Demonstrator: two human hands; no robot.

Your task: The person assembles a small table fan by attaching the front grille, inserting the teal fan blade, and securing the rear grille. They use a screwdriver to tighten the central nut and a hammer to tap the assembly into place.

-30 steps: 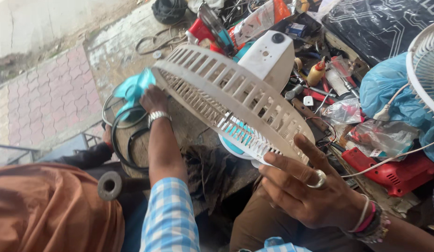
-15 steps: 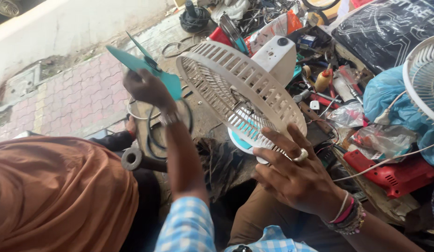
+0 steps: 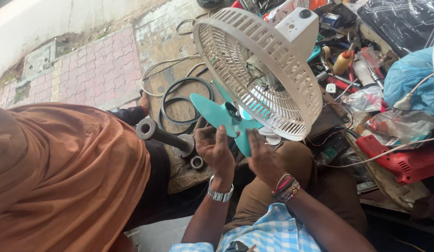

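A teal fan blade (image 3: 212, 112) sits just below the open front of a cream table fan (image 3: 298, 28), whose rear grille (image 3: 268, 79) tilts toward me. My left hand (image 3: 214, 149), with a silver watch on the wrist, grips the blade near its hub from below. My right hand (image 3: 263, 161), with bracelets on the wrist, holds the blade's lower vane right next to it. The fan's motor shaft shows inside the grille, above the blade. Neither hand touches the grille.
A person in an orange garment (image 3: 63, 177) leans in at the left. A metal pipe with a flange (image 3: 163, 135) and black rubber rings (image 3: 179, 100) lie on the wooden bench. At the right are a red power tool (image 3: 404, 161), a blue bag (image 3: 408, 79), wires and small tools.
My left hand brought the teal blade down from the upper left to under the grille. My right hand let go of the grille's rim and took hold of the blade.
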